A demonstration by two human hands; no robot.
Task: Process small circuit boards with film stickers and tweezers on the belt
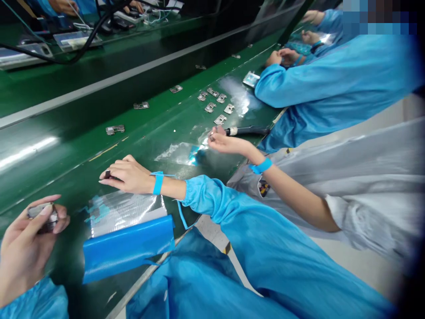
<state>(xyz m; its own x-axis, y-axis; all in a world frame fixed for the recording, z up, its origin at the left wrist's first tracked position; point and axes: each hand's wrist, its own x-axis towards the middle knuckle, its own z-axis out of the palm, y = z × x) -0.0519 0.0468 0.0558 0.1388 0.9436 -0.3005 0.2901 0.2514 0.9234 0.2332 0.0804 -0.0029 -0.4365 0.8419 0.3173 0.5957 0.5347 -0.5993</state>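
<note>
My left hand, at the lower left, is closed around a small silvery metal part, with the thumb lying across it. Up and to its right, my right hand pinches a small dark piece between thumb and fingers. A blue wrist strap with a coiled cord circles my right wrist. Just below that hand, a clear plastic sheet with thin blue film strips lies on the green bench. A blue ribbed sheet is in front of it, along the bench edge.
Several similar metal parts lie farther along the green surface, others in a line behind. At right, a co-worker's hand is beside a dark tool handle. Another co-worker's blue sleeve rests beyond. A black cable hangs at upper left.
</note>
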